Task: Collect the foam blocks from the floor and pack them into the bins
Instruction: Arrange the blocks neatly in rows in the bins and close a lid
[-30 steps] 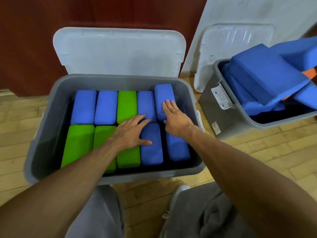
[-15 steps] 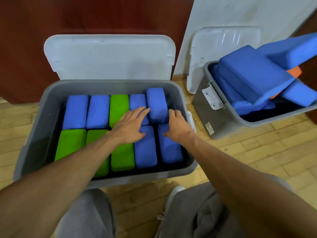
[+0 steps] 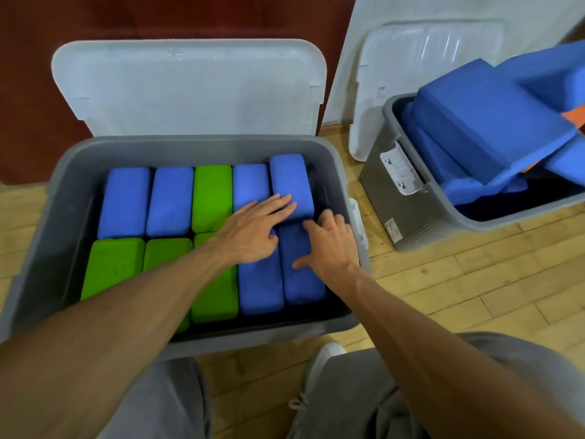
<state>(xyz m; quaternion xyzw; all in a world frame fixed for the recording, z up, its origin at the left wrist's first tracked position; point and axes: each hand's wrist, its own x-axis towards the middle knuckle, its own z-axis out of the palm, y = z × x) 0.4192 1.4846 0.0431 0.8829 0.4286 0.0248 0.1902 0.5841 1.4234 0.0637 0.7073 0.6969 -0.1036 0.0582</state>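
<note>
A grey bin (image 3: 196,146) in front of me holds two rows of blue and green foam blocks. At the back right a blue block (image 3: 289,182) sits raised above its neighbours. My left hand (image 3: 253,229) lies flat across the rows with its straight fingertips on that raised block's near end. My right hand (image 3: 327,245) rests on the front right blue block (image 3: 302,280), fingers bent at the raised block's near edge. Green blocks (image 3: 110,264) fill the front left.
The bin's white lid (image 3: 186,87) stands open behind it. A second grey bin (image 3: 399,198) at the right is heaped with large blue foam pieces (image 3: 487,128) and an orange one, its lid leaning on the wall. Wooden floor lies between; my knees are below.
My left hand slid right and forward until its fingertips reached the raised blue block. My right hand drew back from on top of that block to its near edge.
</note>
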